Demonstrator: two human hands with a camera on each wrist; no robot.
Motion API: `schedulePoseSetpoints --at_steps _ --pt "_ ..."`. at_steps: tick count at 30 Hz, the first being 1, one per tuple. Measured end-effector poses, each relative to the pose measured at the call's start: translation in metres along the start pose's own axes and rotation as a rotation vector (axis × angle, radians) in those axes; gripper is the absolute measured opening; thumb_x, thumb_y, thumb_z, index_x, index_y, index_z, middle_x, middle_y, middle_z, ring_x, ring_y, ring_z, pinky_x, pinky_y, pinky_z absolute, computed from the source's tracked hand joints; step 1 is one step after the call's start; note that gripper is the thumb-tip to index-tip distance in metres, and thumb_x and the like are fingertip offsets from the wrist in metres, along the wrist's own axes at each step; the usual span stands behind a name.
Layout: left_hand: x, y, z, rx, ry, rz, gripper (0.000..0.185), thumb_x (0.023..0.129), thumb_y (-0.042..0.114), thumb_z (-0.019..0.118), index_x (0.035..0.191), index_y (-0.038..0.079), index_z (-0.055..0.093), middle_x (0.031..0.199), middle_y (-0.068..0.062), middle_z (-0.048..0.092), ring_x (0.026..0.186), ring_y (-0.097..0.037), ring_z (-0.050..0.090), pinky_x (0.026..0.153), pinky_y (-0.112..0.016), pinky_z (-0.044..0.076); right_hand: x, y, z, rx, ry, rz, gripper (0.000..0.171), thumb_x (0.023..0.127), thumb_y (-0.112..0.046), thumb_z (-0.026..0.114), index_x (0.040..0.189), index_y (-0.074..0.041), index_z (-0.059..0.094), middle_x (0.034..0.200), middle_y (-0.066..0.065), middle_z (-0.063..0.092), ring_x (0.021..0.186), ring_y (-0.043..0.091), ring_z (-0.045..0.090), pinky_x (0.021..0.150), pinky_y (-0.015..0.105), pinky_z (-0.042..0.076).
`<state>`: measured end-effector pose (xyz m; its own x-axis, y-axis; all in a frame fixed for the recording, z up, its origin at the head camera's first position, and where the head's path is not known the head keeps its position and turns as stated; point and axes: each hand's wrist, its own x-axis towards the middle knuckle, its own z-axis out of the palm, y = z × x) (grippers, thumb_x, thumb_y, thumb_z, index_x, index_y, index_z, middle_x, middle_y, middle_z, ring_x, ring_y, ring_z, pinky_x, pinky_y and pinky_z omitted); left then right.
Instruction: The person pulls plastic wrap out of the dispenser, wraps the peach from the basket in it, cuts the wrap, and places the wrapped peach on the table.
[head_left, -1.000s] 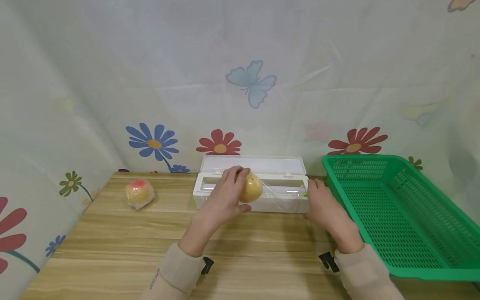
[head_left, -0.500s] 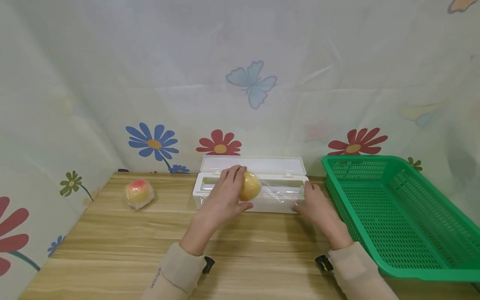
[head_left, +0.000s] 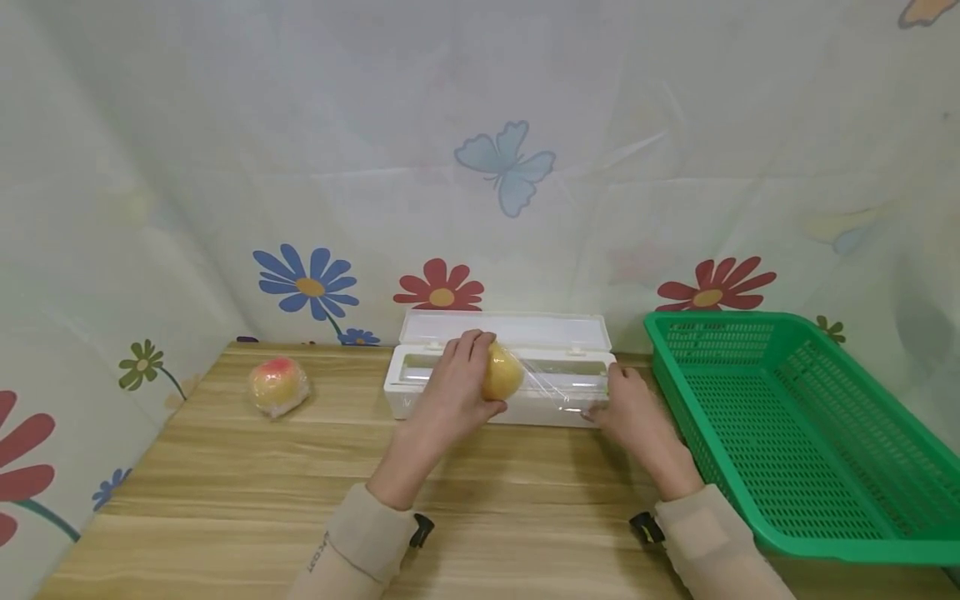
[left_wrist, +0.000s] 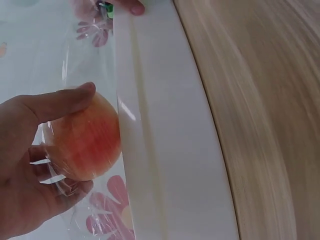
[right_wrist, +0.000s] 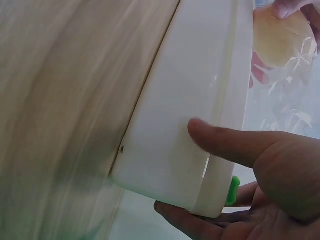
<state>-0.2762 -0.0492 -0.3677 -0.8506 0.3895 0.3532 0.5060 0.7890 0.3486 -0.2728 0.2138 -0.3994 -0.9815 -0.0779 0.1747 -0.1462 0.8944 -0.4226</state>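
Now a peach (head_left: 506,373), draped in film (head_left: 551,385), is gripped by the left hand (head_left: 447,390) over the open box (head_left: 525,412) at the table's (head_left: 225,500) back edge. Within the last second the right hand (head_left: 637,421) has brought its thumb onto the box's front, clasping the right end, apparently bracing it against the film's pull. A wrapped peach (head_left: 279,387) sits near the back left corner; a basket (head_left: 862,547) stands beyond the right hand.
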Motion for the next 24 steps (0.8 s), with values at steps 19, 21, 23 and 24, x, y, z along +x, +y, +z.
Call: schedulePoseSetpoints --at_steps 19,21,23,24 --pt "-0.002 -0.006 -0.011 -0.108 0.013 -0.010 0.090 0.072 0.027 0.095 0.144 -0.001 0.048 0.135 -0.014 0.054 0.119 -0.030 0.052 0.097 -0.041 0.053 -0.001 -0.006 0.006 0.027 0.018 -0.022 0.073 0.079 -0.018 0.091 0.125 0.019 0.049 0.115 0.037 0.054 0.108 0.050 0.054 0.090 0.062 0.049" --pt "-0.002 -0.007 -0.012 -0.128 0.028 -0.009 0.090 0.071 0.026 0.095 0.144 -0.001 0.049 0.135 -0.014 0.055 0.120 -0.030 0.052 0.096 -0.042 0.053 0.000 -0.005 0.007 0.021 0.037 -0.038 0.071 0.077 -0.018 0.092 0.123 0.018 0.051 0.113 0.036 0.056 0.106 0.049 0.055 0.089 0.062 0.050" --pt "-0.002 -0.007 -0.013 -0.146 0.039 -0.005 0.091 0.071 0.026 0.095 0.144 -0.001 0.049 0.135 -0.014 0.055 0.121 -0.031 0.052 0.096 -0.043 0.053 0.000 -0.005 0.007 0.009 0.052 -0.046 0.071 0.075 -0.019 0.093 0.121 0.017 0.052 0.110 0.035 0.058 0.104 0.049 0.056 0.087 0.062 0.050" --pt "-0.003 -0.008 -0.013 -0.152 0.044 0.000 0.091 0.071 0.026 0.095 0.144 -0.001 0.049 0.136 -0.014 0.055 0.121 -0.031 0.052 0.096 -0.043 0.053 0.000 -0.005 0.008 0.003 0.055 -0.045 0.071 0.075 -0.019 0.093 0.121 0.017 0.053 0.110 0.035 0.058 0.104 0.049 0.057 0.087 0.062 0.050"
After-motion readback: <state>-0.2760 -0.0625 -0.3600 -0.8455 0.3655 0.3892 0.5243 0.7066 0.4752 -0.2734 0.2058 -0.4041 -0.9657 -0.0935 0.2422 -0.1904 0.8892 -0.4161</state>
